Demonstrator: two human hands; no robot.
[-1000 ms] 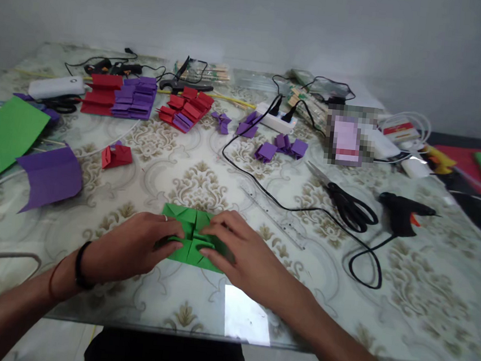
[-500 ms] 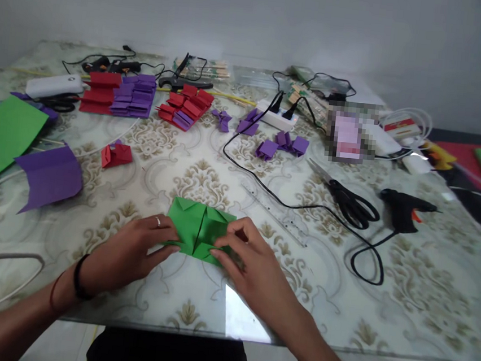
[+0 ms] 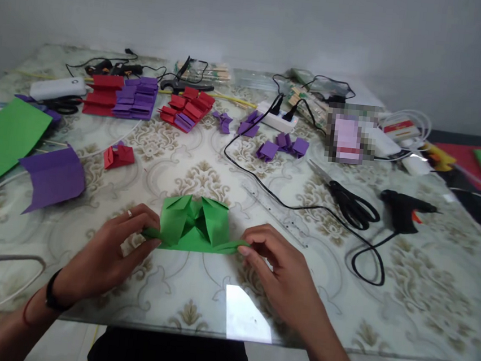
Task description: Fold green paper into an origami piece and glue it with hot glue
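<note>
A green folded paper lies on the patterned table in front of me, its near edge drawn out sideways and its middle flaps standing partly raised. My left hand pinches the left corner of that near edge between thumb and fingers. At the opposite corner, my right hand has a similar pinch on the paper. Beyond my left hand are a curled purple sheet and a small red folded paper piece. Beyond my right hand lies a clear ruler.
Black-handled scissors and a black glue gun with its looping cord lie to the right. Several purple folded pieces sit near a white power strip. Red and purple folded stacks and green sheets are at the left.
Both hands have moved apart, pulling the green paper's near corners outward. The paper's near edge is wider now, and its centre flaps have opened and lifted.
</note>
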